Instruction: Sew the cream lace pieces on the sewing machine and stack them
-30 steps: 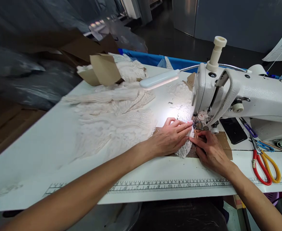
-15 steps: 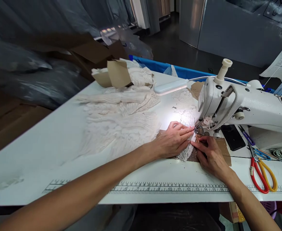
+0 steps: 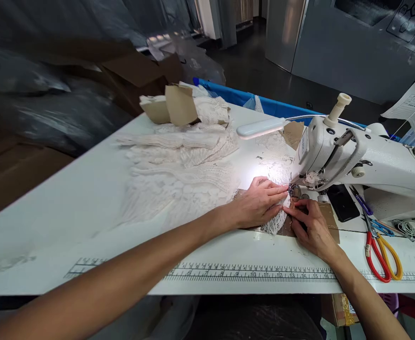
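Note:
White lace fabric (image 3: 275, 224) lies under the needle area of a white sewing machine (image 3: 387, 153), lit by a bright spot. My left hand (image 3: 258, 203) rests flat on the lace with its fingers stretched toward the presser foot (image 3: 294, 190). Just right of it, my right hand (image 3: 310, 224) has thumb and index finger pinched at the lace's right edge, close in front of the foot. The other right fingers are curled, and part of the lace is hidden under my left hand. Brown card (image 3: 329, 222) lies beneath the work.
A heap of white lace pieces (image 3: 182, 174) covers the table's left middle. Red and yellow-handled scissors (image 3: 379, 255) and a black phone (image 3: 343, 203) lie at right. A lamp (image 3: 260, 128) reaches over the table. A ruler strip (image 3: 242, 274) runs along the front edge.
The camera view has shifted slightly, so the table and machine sit a little differently in the picture. Both hands keep nearly the same place on the lace by the foot.

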A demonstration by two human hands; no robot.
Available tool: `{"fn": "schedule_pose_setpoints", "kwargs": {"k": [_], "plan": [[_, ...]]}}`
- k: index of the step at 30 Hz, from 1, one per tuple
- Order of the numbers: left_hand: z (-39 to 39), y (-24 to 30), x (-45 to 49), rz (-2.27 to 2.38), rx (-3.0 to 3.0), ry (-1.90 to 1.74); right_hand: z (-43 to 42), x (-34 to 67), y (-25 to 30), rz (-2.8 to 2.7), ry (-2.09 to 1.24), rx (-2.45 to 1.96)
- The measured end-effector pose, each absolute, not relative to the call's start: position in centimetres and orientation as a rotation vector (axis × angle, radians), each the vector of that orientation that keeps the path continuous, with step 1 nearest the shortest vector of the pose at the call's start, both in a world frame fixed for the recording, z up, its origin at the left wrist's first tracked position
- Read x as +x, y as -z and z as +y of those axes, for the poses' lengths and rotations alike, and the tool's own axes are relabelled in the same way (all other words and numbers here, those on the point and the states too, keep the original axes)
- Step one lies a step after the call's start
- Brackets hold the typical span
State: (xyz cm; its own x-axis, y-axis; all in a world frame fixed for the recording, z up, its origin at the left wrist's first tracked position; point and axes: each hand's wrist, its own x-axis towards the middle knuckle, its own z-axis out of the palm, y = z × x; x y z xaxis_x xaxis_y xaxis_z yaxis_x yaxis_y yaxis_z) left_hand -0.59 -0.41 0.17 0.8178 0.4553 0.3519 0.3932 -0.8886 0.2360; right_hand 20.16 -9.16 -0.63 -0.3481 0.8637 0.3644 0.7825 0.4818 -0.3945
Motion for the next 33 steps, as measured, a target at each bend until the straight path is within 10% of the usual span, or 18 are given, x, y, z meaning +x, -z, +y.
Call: {"fn": "schedule_pose_setpoints", "kwargs": {"k": [33], "plan": [[0.4, -0.1, 0.2, 0.743, 3.144, -0.661, -8.1, 19.4, 0.7, -2.235, -0.229, -1.540]]}}
